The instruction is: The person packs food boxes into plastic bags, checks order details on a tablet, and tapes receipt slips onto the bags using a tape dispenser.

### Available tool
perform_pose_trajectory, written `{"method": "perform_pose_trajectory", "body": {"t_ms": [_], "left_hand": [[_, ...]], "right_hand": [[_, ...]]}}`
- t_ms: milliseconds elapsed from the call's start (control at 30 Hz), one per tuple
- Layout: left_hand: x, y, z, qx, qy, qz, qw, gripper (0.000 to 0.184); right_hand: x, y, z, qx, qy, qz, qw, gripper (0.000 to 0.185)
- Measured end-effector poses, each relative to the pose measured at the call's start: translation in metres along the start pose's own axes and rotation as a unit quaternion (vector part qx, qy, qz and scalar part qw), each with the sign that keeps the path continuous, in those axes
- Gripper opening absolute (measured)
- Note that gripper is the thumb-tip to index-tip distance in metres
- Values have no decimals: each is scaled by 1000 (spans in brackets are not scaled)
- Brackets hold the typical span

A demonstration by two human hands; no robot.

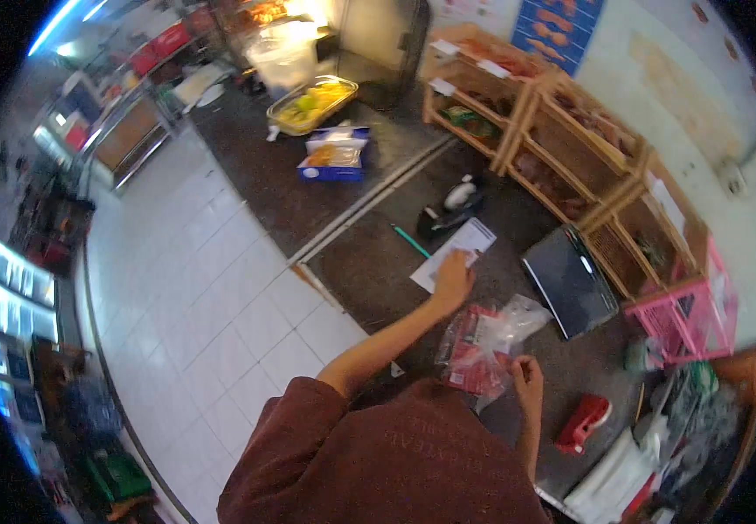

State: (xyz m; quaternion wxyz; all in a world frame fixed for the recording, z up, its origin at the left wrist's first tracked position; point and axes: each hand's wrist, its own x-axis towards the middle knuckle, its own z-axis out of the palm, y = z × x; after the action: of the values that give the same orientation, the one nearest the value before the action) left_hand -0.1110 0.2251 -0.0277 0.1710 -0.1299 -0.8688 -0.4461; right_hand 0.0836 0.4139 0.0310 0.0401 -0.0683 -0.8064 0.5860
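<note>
My left hand (pixel 455 277) reaches over a white printed sheet (pixel 480 233) on the dark counter. Its fingers meet the paper, but blur hides whether they grip it. A green pencil-like stick (pixel 410 239) lies beside the sheet's left edge. At the near side of the counter, my right hand (pixel 526 375) is closed, with fingertips pinched at the edge of a clear plastic bag (pixel 524 320). Red packaging (pixel 474 362) shows in and under the bag.
A black tablet-like screen (pixel 572 281), a red tape dispenser (pixel 584 424) and a pink basket (pixel 683 323) are on the right. Wooden shelves (pixel 561 144) line the wall. Farther along stand a black-and-white device (pixel 455 203), a blue box (pixel 334 155) and a fruit tray (pixel 312 106).
</note>
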Motion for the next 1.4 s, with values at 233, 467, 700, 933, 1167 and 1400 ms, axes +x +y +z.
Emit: {"method": "perform_pose_trajectory", "body": {"t_ms": [233,467,700,933,1167,1400], "left_hand": [[42,-58,53,305,-74,-138,939,55],[73,2,-35,-158,-215,-62,962,35],[10,85,-150,-423,-129,-189,877,25],[-33,63,-216,-344,1,-188,920,24],[-50,42,-257,-361,78,-274,888,23],[-74,7,-276,-403,121,-316,850,25]], "right_hand": [[-55,9,6,87,132,71,985,12],[-56,-27,17,-49,304,23,951,9],[34,-154,86,23,163,-118,979,10],[73,-177,167,-11,-54,-176,983,86],[73,-186,214,106,-133,-113,979,79],[68,-165,254,106,-274,-5,956,25]]}}
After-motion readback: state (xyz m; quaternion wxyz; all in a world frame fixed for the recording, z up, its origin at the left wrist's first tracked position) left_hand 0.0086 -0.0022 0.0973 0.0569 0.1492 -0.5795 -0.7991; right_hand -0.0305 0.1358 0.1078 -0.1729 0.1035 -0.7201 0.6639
